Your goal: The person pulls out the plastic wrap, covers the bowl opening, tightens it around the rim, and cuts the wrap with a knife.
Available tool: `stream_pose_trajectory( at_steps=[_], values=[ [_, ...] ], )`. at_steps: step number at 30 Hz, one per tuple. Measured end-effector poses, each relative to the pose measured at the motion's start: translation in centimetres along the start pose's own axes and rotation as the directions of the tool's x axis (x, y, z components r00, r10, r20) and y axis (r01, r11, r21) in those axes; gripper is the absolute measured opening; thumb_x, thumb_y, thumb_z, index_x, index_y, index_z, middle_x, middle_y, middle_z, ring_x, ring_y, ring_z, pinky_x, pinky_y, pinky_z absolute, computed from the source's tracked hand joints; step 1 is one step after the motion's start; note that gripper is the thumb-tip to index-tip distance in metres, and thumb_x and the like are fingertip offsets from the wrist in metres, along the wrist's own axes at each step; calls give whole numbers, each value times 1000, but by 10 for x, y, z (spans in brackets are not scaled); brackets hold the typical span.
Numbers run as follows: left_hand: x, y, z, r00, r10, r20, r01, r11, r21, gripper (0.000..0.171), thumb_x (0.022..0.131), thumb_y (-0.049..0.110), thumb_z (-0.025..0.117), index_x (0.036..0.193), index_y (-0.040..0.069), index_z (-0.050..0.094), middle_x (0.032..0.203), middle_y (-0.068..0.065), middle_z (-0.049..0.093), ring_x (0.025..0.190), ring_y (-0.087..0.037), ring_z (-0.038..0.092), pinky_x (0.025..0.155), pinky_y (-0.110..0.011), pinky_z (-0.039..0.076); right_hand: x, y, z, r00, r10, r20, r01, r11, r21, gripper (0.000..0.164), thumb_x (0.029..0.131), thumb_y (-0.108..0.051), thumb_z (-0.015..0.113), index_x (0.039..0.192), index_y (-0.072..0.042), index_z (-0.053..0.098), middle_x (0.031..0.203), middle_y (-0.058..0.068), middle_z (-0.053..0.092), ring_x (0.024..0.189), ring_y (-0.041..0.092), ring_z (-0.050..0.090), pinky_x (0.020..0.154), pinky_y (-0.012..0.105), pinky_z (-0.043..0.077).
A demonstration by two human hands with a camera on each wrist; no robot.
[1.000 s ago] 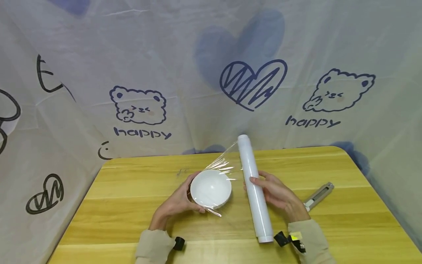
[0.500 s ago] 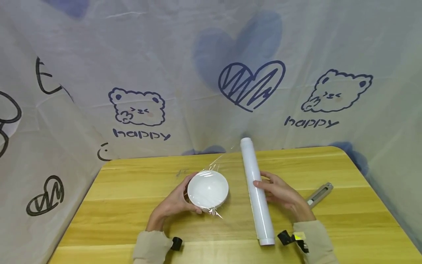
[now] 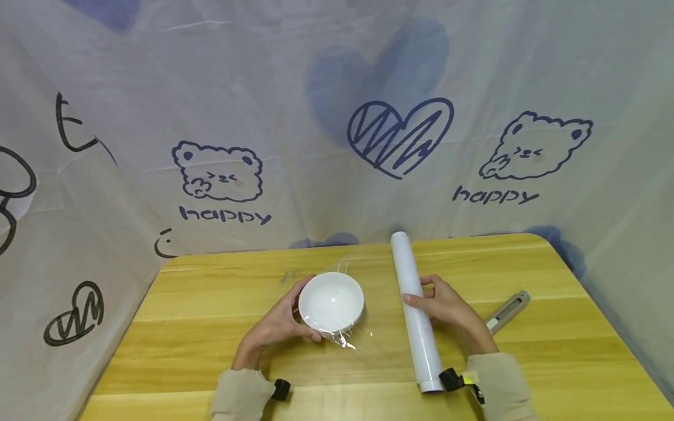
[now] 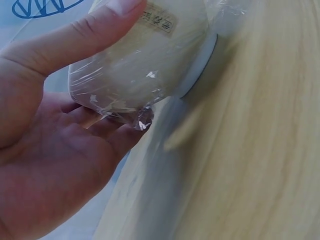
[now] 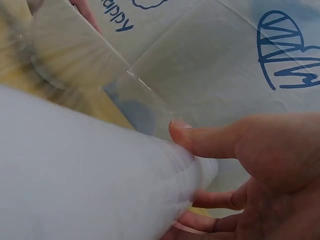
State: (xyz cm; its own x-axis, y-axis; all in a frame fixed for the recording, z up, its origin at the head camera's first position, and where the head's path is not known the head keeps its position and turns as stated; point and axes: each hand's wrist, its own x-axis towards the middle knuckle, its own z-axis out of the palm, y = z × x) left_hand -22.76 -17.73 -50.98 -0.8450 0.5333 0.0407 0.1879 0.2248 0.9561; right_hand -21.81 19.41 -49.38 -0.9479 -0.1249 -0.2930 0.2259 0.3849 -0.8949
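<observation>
A white bowl (image 3: 330, 301) stands near the middle of the table, gripped at its left side by my left hand (image 3: 276, 321). Clear plastic wrap covers the bowl; in the left wrist view the film (image 4: 117, 95) clings to its outer wall, with bunched edges by the fingers. My right hand (image 3: 447, 307) grips a roll of plastic wrap (image 3: 416, 316) around its middle, thumb on the near side. From the roll a sheet of film (image 5: 130, 72) stretches across to the bowl in the right wrist view. The roll lies slanted, its far end tipped away from me.
A grey utility knife (image 3: 509, 311) lies on the wooden table (image 3: 184, 339) to the right of the right hand, partly behind the wrist. A printed cloth (image 3: 316, 199) hangs along the back and both sides of the table.
The roll has moved slightly right and its far end has come lower, toward me. The bowl has shifted a little left with the left hand. Glare on the film between them has faded.
</observation>
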Motion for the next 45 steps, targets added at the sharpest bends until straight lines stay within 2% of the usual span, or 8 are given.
stream_pose_trajectory(
  at_steps=[6, 12, 22, 31, 35, 38, 41, 45],
  values=[
    [3, -10, 2, 1000, -11, 26, 13, 996, -85, 124, 70, 0, 94, 164, 3, 12, 162, -24, 28, 139, -43, 40, 106, -27, 43, -3, 3, -2, 1000, 7, -24, -10, 994, -107, 72, 95, -37, 74, 139, 8, 38, 100, 20, 60, 81, 26, 63, 64, 37, 57],
    [6, -11, 2, 999, 9, 32, -4, 991, -131, 124, 71, -2, 93, 164, 5, 12, 163, -23, 27, 139, -43, 39, 107, -29, 44, -4, 3, -4, 998, 31, -52, -39, 984, -176, 76, 93, -42, 76, 138, 6, 38, 100, 20, 58, 81, 27, 61, 65, 36, 55],
    [4, -9, -1, 1000, 4, 20, -1, 992, -127, 125, 70, 3, 95, 164, 6, 13, 164, -21, 26, 141, -42, 37, 106, -25, 43, -6, 0, -3, 997, 23, -68, -39, 969, -243, 80, 90, -46, 78, 138, 5, 39, 96, 18, 56, 77, 25, 58, 64, 34, 52],
    [1, -6, 0, 999, -28, 24, 30, 995, -98, 127, 71, 1, 94, 165, 7, 9, 165, -22, 23, 142, -44, 36, 112, -42, 39, -7, 0, -4, 1000, -11, -23, 4, 966, -260, 94, 93, -50, 73, 154, 6, 28, 104, 18, 56, 80, 24, 56, 66, 33, 50],
    [0, -5, 0, 999, -40, 29, 43, 993, -111, 128, 71, -1, 93, 165, 7, 8, 165, -22, 22, 141, -44, 36, 110, -39, 41, -13, -2, -15, 999, -32, -13, 27, 960, -279, 89, 99, -51, 65, 155, 7, 28, 112, 22, 60, 83, 24, 60, 70, 36, 54],
    [1, -6, 0, 999, -38, 35, 42, 991, -128, 127, 71, 0, 93, 165, 7, 7, 164, -23, 23, 141, -44, 37, 108, -33, 43, -19, -2, -33, 997, -43, -62, 20, 942, -334, 80, 103, -48, 59, 153, 9, 33, 120, 28, 60, 81, 25, 63, 71, 39, 54],
    [2, -7, 1, 999, -28, 39, 34, 989, -146, 127, 72, 1, 93, 165, 6, 7, 164, -23, 23, 140, -43, 38, 106, -28, 45, -26, -1, -55, 986, -30, -162, -39, 912, -409, 73, 105, -44, 56, 150, 11, 38, 125, 32, 59, 87, 32, 63, 75, 45, 54],
    [3, -7, 1, 999, -12, 39, 18, 987, -160, 125, 72, 0, 93, 164, 4, 9, 163, -24, 25, 137, -43, 40, 104, -26, 46, -40, 6, -82, 955, 35, -294, -176, 866, -468, 72, 107, -40, 52, 150, 15, 33, 133, 42, 47, 110, 53, 54, 86, 62, 49]
  ],
)
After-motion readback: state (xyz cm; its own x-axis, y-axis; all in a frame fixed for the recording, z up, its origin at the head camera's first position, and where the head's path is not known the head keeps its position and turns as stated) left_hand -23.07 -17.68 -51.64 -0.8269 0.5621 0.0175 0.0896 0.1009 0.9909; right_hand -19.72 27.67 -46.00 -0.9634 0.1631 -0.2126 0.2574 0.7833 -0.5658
